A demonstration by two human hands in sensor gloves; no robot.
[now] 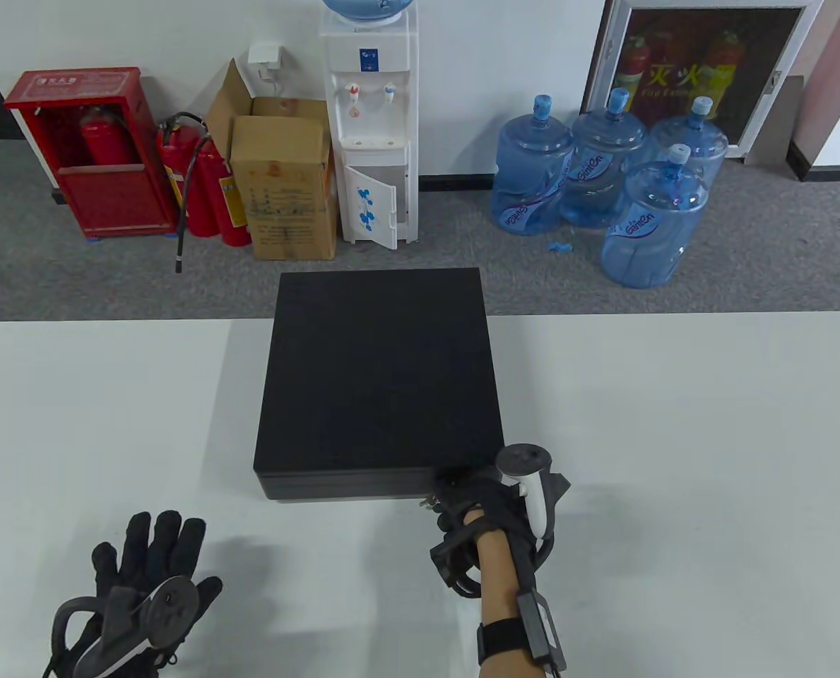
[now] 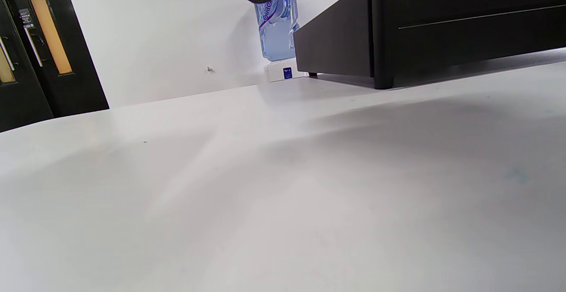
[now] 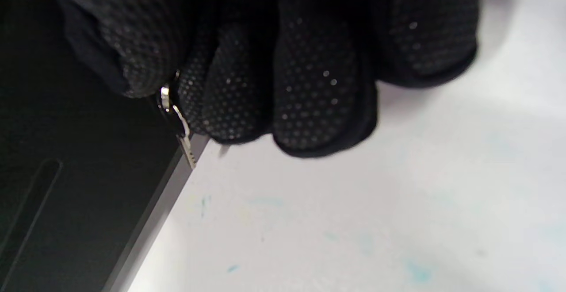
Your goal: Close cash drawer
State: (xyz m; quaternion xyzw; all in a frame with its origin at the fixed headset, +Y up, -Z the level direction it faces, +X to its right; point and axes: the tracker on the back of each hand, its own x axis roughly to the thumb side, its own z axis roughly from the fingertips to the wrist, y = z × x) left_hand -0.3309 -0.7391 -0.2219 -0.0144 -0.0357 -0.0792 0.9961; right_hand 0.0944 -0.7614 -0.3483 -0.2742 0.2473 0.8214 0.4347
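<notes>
the big blue water bottles point(image 1: 603, 176) on the floor behind the table say "ganten" on their labels. the framed poster point(image 1: 702, 67) by the wall has red fire extinguishers on it and the words "fire" in yellow, with writing in another language above. the red box point(image 1: 84, 152) on the far left has small white writing on top, too small to read.

the cash drawer point(image 1: 381, 385) is a flat, square, black box with a rough, grainy top. it sits on the smooth white table point(image 1: 674, 424), just in front of the right hand point(image 1: 490, 498). the front of the drawer looks flush with the box, so it is pushed in. the right hand is curled up right at the front right corner of the box. in the right wrist view its bumpy, dotted glove fingers point(image 3: 314, 88) are bunched together and pinch a small shiny metal key point(image 3: 179, 126) next to the dark front of the box.

the left hand point(image 1: 148, 565) lies flat on the table with fingers spread and holds nothing. the cash drawer is ahead of it and off to its right, well apart. in the left wrist view the box stands on little feet.
</notes>
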